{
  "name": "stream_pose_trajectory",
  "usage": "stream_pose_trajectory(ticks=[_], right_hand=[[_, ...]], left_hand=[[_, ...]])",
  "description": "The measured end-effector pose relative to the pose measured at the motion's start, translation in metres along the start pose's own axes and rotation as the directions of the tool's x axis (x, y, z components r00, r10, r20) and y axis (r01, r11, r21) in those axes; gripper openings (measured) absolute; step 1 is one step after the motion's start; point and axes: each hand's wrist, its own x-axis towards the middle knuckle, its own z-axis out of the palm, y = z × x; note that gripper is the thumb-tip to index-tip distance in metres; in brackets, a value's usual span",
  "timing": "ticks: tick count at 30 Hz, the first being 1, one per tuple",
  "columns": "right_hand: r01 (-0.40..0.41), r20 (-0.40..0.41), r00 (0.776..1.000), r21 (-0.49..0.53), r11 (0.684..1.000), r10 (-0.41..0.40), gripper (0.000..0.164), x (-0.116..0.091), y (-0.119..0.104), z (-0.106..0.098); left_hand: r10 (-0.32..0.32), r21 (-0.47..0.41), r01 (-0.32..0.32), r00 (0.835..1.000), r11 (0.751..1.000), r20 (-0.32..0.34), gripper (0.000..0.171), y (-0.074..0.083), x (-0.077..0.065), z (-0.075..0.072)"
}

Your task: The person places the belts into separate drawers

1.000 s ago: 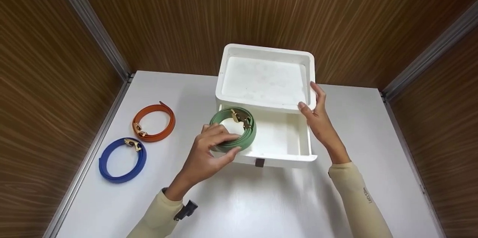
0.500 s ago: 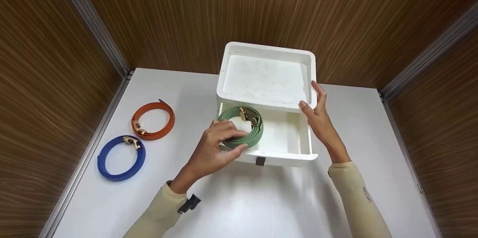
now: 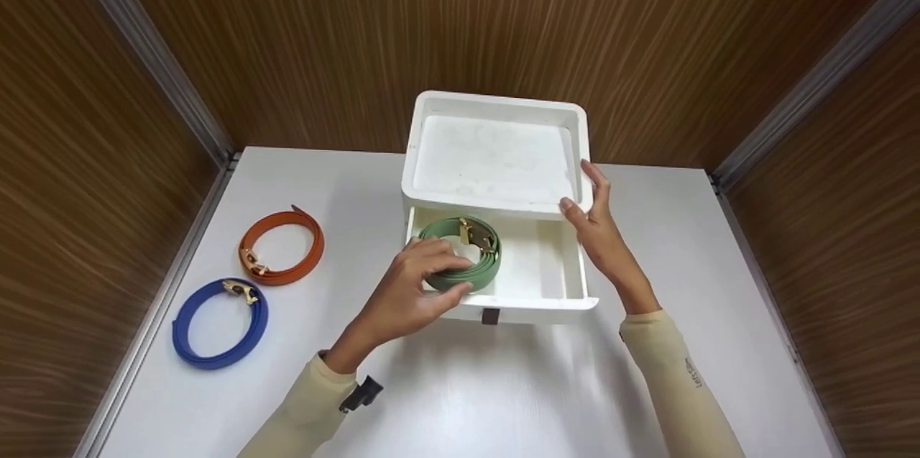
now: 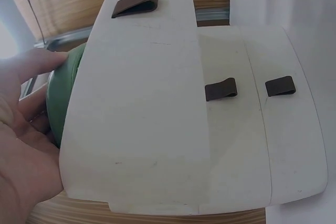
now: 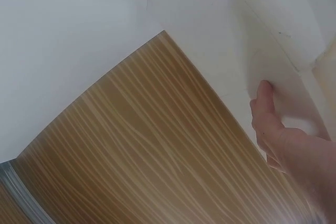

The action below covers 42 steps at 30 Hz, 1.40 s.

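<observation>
A coiled green belt [image 3: 483, 272] with a gold buckle is in my left hand [image 3: 413, 289], pinched between thumb and fingers. It sits at the left front of a pulled-out white drawer [image 3: 543, 257]. In the left wrist view, the green belt [image 4: 60, 95] shows past the drawer front [image 4: 136, 98] beside my left hand [image 4: 26, 150]; the front hides its lower part. My right hand [image 3: 602, 231] grips the right front corner of the white drawer unit [image 3: 489, 205], thumb on the top rim. In the right wrist view, my right hand [image 5: 294, 142] lies against its white side.
A coiled orange belt [image 3: 314, 251] and a coiled blue belt [image 3: 215, 362] lie on the white table [image 3: 345, 400] at left. Two shut drawers with brown tabs [image 4: 221, 88] are below the pulled-out one. Wood-grain panels [image 3: 503, 19] enclose the table at back and sides.
My left hand has carried the green belt rightward and farther over the drawer, then slightly down. The right hand keeps its grip on the unit's corner. The head view has shifted a little.
</observation>
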Motion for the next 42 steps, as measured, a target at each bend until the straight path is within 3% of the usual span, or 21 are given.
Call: stream_pose_trajectory(ticks=[11,24,35,42], right_hand=[[-0.048,0.021,0.999,0.020,0.999,0.047,0.078,-0.002,-0.003,-0.003],[-0.064,0.019,0.998,0.021,0.998,0.063,0.078,-0.001,-0.006,-0.008],[-0.076,0.019,0.997,0.011,0.997,0.076,0.080,-0.001,-0.006,-0.011],[-0.068,0.030,0.997,0.025,0.997,0.067,0.081,0.000,-0.007,-0.010]], left_hand=[[-0.117,0.066,0.113,0.991,0.991,0.060,0.023,-0.001,0.009,0.002],[-0.172,0.085,0.165,0.981,0.983,0.087,0.023,-0.001,0.019,0.005],[-0.162,0.141,0.146,0.981,0.979,0.111,0.019,-0.003,0.024,0.007],[-0.230,0.153,0.207,0.961,0.966,0.156,0.015,-0.003,0.031,0.005]])
